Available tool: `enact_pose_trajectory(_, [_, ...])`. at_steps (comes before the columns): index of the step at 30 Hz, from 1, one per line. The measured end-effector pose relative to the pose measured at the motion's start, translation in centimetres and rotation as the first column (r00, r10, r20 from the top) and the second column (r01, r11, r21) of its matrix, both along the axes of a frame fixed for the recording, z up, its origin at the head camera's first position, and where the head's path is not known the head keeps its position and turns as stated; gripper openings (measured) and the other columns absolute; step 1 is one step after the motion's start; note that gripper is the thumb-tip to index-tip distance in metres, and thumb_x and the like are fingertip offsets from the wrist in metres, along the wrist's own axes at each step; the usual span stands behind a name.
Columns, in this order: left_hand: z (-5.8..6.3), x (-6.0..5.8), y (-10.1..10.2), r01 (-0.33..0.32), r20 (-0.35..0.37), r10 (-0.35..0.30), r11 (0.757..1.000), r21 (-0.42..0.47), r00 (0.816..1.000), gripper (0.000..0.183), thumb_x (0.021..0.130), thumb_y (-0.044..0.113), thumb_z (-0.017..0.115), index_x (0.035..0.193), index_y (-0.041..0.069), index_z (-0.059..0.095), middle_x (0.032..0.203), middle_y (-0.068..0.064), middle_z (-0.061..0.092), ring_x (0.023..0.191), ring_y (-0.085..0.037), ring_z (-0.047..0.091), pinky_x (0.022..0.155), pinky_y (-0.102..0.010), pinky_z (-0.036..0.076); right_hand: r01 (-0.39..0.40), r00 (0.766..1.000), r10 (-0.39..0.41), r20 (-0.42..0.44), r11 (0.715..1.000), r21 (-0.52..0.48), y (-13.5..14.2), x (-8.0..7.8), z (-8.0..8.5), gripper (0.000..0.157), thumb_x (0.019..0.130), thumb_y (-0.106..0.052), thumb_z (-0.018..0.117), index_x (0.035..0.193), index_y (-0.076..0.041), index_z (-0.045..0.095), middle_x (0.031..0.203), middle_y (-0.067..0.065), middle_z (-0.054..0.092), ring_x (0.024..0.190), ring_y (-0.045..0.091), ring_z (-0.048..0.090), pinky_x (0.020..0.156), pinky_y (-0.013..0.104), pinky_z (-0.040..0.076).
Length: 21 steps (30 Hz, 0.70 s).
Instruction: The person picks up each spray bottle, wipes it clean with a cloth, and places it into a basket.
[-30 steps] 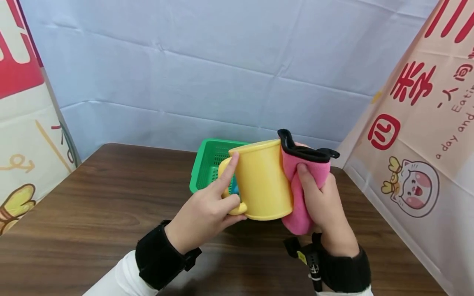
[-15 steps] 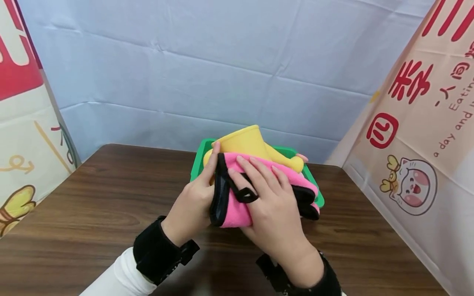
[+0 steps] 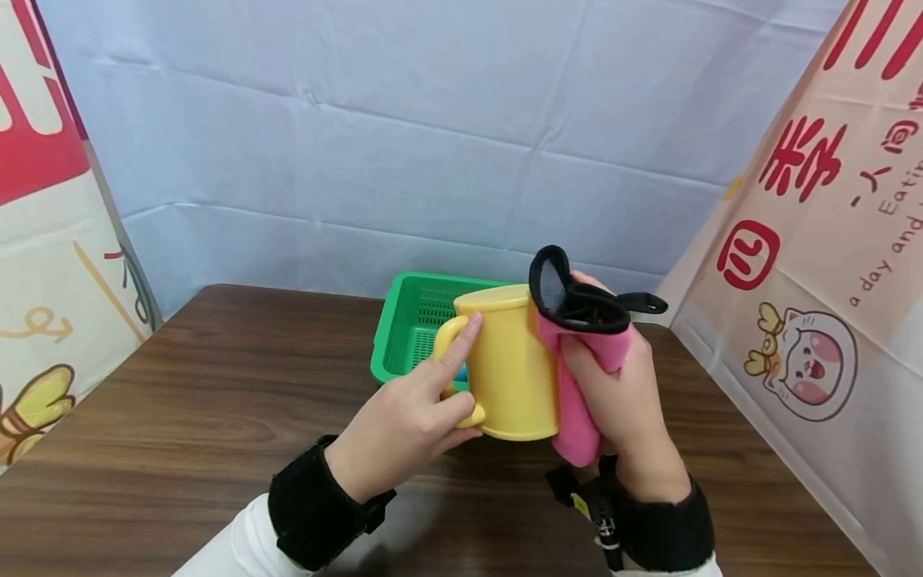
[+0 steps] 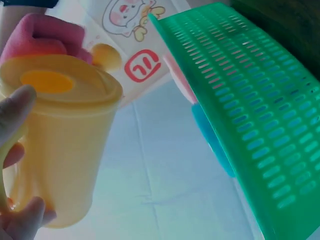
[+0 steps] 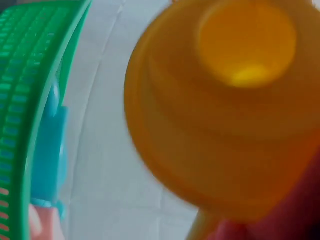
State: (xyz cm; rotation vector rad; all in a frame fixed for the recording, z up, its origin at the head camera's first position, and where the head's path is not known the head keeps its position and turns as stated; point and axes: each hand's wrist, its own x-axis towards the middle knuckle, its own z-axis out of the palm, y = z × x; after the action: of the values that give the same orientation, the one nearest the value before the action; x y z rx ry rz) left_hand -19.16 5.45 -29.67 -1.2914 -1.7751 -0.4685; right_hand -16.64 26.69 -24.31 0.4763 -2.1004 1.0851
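A yellow toy watering can (image 3: 508,369) is held up over the table in front of the basket. My left hand (image 3: 404,425) grips its handle, index finger stretched up along the side. My right hand (image 3: 634,393) holds a bunched pink cloth (image 3: 574,425) with black trim and a hanging loop against the can's right side. Past the can in the left wrist view shows its round spout end (image 4: 106,57), with the pink cloth (image 4: 42,37) behind the body. The right wrist view is mostly filled by the yellow can (image 5: 200,145).
A green perforated basket (image 3: 389,332) stands behind the can on the brown wooden table (image 3: 216,417). Blue pieces (image 5: 47,155) and a pink piece (image 5: 47,222) are in it. A pale cloth backdrop (image 3: 360,160) and printed side sheets (image 3: 800,336) enclose the table.
Half a second ago the right hand lay with the cloth over the can's front; now both are back at its right side. The can has turned more upright, still in the left hand.
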Motion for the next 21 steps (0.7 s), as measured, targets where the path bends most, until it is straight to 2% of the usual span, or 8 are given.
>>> enact_pose_trajectory(2, [-0.1,0.1,0.0,-0.018,0.004,0.018,1.0,0.013,1.0,0.037,0.067,0.025,0.082,0.07,0.008,0.049,0.142,-0.029,0.034,0.067,-0.017,0.046,0.056,-0.022,0.049,-0.044,0.999,0.044,0.005,0.999,0.023,0.1,-0.1,-0.1,0.057,0.081,0.0,0.06,0.133,-0.022,0.049,0.123,0.001,0.056,0.1,0.014,0.055,0.086,0.024,0.044])
enact_pose_trajectory(5, [-0.2,0.1,-0.1,-0.059,0.044,0.057,0.997,0.05,0.997,0.034,0.066,0.022,0.083,0.074,0.007,0.054,0.142,-0.028,0.033,0.072,-0.02,0.051,0.06,-0.025,0.052,-0.052,0.982,0.091,-0.165,0.973,0.225,-0.8,-0.3,-0.7,0.056,0.081,-0.013,0.065,0.134,-0.012,0.048,0.135,0.009,0.049,0.117,0.021,0.048,0.096,0.039,0.041])
enact_pose_trajectory(8, [-0.2,-0.1,-0.4,-0.099,0.113,0.087,0.99,0.097,0.99,0.04,0.067,0.019,0.083,0.099,0.003,0.065,0.145,-0.025,0.03,0.084,-0.025,0.057,0.07,-0.032,0.056,0.036,0.935,0.118,-0.335,0.906,0.421,-2.4,0.1,-1.3,0.059,0.077,-0.028,0.069,0.129,-0.005,0.051,0.137,0.015,0.046,0.125,0.031,0.041,0.097,0.054,0.037])
enact_pose_trajectory(11, [-0.1,-0.4,-0.8,-0.115,0.173,0.089,0.982,0.148,0.981,0.061,0.069,0.013,0.082,0.124,0.005,0.057,0.147,-0.023,0.027,0.103,-0.03,0.056,0.081,-0.04,0.055,0.131,0.915,0.113,-0.388,0.827,0.547,-4.0,0.7,-1.9,0.061,0.073,-0.033,0.073,0.125,-0.006,0.056,0.131,0.015,0.051,0.124,0.033,0.041,0.096,0.055,0.037])
enact_pose_trajectory(13, [0.0,-0.5,-1.0,-0.123,0.185,0.091,0.977,0.171,0.979,0.063,0.07,0.01,0.08,0.127,0.006,0.054,0.147,-0.024,0.027,0.108,-0.031,0.054,0.082,-0.042,0.054,0.162,0.91,0.108,-0.4,0.796,0.584,-4.8,0.9,-2.2,0.062,0.068,-0.027,0.077,0.123,-0.008,0.057,0.129,0.013,0.054,0.124,0.031,0.042,0.095,0.054,0.038])
enact_pose_trajectory(15, [0.0,-0.6,-1.0,-0.123,0.176,0.092,0.977,0.177,0.98,0.06,0.072,0.009,0.079,0.127,0.005,0.055,0.146,-0.025,0.028,0.11,-0.032,0.054,0.084,-0.043,0.053,0.189,0.896,0.094,-0.433,0.803,0.565,-5.1,0.9,-2.2,0.058,0.067,-0.023,0.079,0.12,-0.008,0.06,0.125,0.012,0.057,0.121,0.031,0.045,0.094,0.053,0.04])
enact_pose_trajectory(18, [0.1,-0.4,-0.8,-0.114,0.134,0.096,0.985,0.133,0.986,0.057,0.071,0.013,0.08,0.123,0.004,0.058,0.144,-0.027,0.03,0.096,-0.03,0.058,0.078,-0.039,0.055,0.153,0.87,0.091,-0.484,0.884,0.441,-4.8,0.4,-1.9,0.051,0.067,-0.016,0.078,0.115,-0.005,0.063,0.12,0.014,0.06,0.115,0.031,0.05,0.093,0.05,0.042])
enact_pose_trajectory(21, [0.1,-0.2,-0.5,-0.09,0.067,0.086,0.994,0.065,0.994,0.038,0.068,0.018,0.082,0.099,0.003,0.066,0.143,-0.027,0.033,0.076,-0.024,0.054,0.065,-0.03,0.055,0.033,0.898,0.096,-0.43,0.958,0.284,-3.6,0.0,-1.4,0.051,0.068,-0.008,0.075,0.117,-0.003,0.061,0.123,0.015,0.058,0.115,0.028,0.051,0.097,0.044,0.041])
